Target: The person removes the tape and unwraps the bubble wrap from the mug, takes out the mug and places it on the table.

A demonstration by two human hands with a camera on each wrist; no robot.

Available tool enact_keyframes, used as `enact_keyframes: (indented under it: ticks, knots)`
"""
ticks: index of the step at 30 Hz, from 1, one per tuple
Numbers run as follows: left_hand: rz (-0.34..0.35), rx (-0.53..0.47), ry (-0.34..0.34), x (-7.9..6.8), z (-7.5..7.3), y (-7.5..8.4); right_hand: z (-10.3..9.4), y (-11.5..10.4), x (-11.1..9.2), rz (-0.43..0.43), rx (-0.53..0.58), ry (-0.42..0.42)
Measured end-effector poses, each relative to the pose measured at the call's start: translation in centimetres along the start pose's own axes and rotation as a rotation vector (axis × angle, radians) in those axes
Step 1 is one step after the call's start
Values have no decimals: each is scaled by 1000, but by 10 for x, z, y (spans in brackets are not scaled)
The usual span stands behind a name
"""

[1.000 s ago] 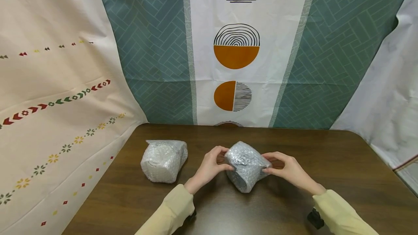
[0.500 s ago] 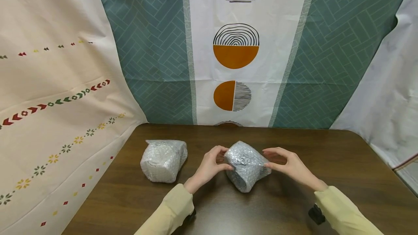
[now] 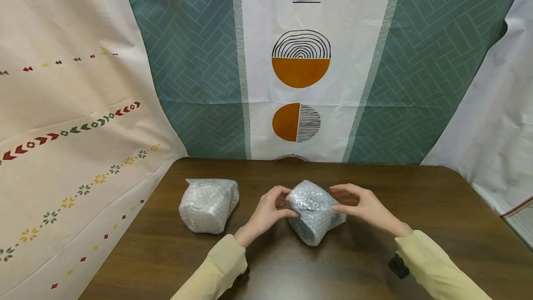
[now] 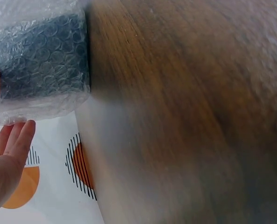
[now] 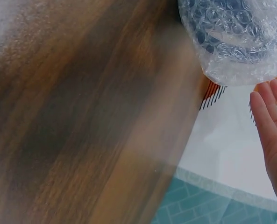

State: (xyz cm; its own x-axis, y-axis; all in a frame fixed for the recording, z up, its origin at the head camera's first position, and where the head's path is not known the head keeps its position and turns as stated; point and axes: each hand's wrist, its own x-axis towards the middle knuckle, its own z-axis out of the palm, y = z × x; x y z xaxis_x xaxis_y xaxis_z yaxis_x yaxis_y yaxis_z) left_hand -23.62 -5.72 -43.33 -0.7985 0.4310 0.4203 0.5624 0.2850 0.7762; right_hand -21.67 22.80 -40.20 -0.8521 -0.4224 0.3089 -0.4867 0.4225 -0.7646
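A bubble-wrapped package (image 3: 315, 209), dark under the clear wrap, lies tilted on the table in the head view. My left hand (image 3: 268, 213) holds its left end, thumb in front and fingers behind. The left wrist view shows that thumb and the fingertips at two sides of the wrapped bundle (image 4: 40, 60). At its right end, my right hand (image 3: 366, 205) has thumb and fingers spread apart, the thumb overlapping the wrap in the head view. In the right wrist view, the fingers (image 5: 264, 114) are extended just beside the plastic. Whatever is inside stays hidden by the wrap.
A second bubble-wrapped package (image 3: 208, 205), paler, stands on the dark wooden table (image 3: 145, 253) to the left of my left hand. A patterned curtain (image 3: 200, 82) hangs behind the table's far edge, and a cream cloth (image 3: 75, 161) runs along the left side.
My right hand has loosened from the package's right end, its thumb and fingers parting, and shifted slightly up and inward. The left hand and both packages stay in place.
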Motion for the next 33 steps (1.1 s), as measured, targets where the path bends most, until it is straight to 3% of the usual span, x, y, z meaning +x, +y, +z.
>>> enact_keyframes:
  ticks: [12, 22, 33]
  knots:
    - [14, 2, 1, -1, 1, 0, 5, -2, 6, -12, -13, -34]
    - [0, -1, -5, 0, 0, 1, 7, -35, 7, -19, -22, -56]
    - [9, -13, -38, 1, -6, 7, 11, 2, 11, -33, -52, -33]
